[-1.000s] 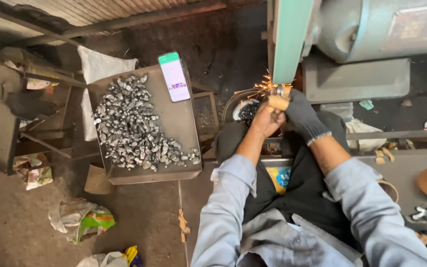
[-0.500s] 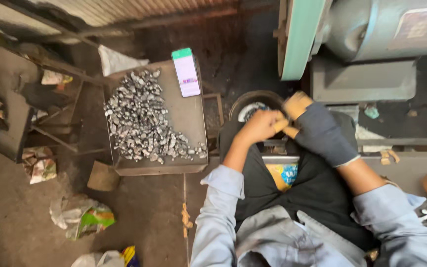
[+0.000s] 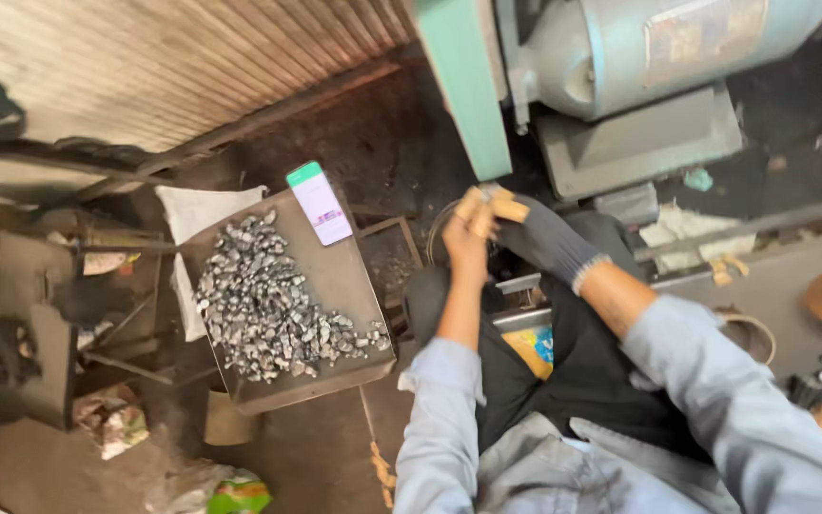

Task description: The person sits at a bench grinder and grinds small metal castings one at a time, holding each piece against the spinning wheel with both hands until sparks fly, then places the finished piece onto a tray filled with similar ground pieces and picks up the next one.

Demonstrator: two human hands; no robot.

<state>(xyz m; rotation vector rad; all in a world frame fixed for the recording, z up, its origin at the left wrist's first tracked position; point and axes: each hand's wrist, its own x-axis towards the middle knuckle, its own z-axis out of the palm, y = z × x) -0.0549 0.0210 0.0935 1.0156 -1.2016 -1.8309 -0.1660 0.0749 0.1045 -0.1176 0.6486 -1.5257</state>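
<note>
Left hand: your bare left hand [image 3: 469, 231] was curled shut, its fingers [image 3: 479, 221] pinched on a small workpiece [image 3: 476, 202] just below the green guard [image 3: 459, 86] of the grinder.
Right hand: your gloved right hand [image 3: 537, 233] was closed against the same piece from the other side, its tan fingertips [image 3: 506, 202] touching the left hand.
Workpiece: it was small and mostly hidden between both grips; its shape could not be told.
Change, sparks: a second earlier sparks flew at the wheel; by this moment none showed, so the piece had come off the wheel.
Change, hands: they had drawn slightly down and back from the guard, yet kept their shared hold throughout.
Meaning: you seemed to have finished one grinding pass and still had the piece in hand, not yet set down.
Tray: the metal tray [image 3: 344, 286] stood to your left, well apart from the hands, heaped with small grey metal parts [image 3: 264, 305].
Phone: a lit phone [image 3: 320, 202] lay at the tray's far corner, as before.
Motor: the grey motor housing [image 3: 620, 48] sat above right.
</note>
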